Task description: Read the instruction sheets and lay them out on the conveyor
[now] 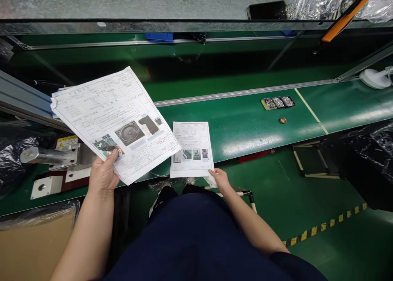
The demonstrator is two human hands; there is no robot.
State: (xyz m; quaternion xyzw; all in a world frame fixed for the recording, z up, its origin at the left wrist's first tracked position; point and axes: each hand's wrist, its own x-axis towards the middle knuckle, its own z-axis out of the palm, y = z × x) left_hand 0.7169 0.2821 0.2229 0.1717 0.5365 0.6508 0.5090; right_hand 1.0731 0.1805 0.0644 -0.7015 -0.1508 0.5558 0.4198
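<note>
A stack of printed sheets (pixel 115 123) fills the left-centre of the frame, tilted with its top edge swung to the upper left. The left hand (pixel 102 174) grasps it at the lower edge, thumb pressed on top over a small photo. Just right of it, at the frame's centre, a single printed sheet (pixel 192 149) lies flat on the green conveyor belt (pixel 245 125), its lower edge hanging over the belt's near rim. The right hand (pixel 220 179) pinches that sheet at its lower right corner.

To the right of the single sheet the belt runs open toward a small tray of screws (pixel 278 103) and a round brass part (pixel 283 120), both well apart from the hands. A metal fixture (pixel 50 156) with a yellow warning label sits in the lower left, under the held stack's lower corner. A cardboard box (pixel 33 244) fills the bottom left corner. Yellow-black floor tape (pixel 325 224) crosses the lower right.
</note>
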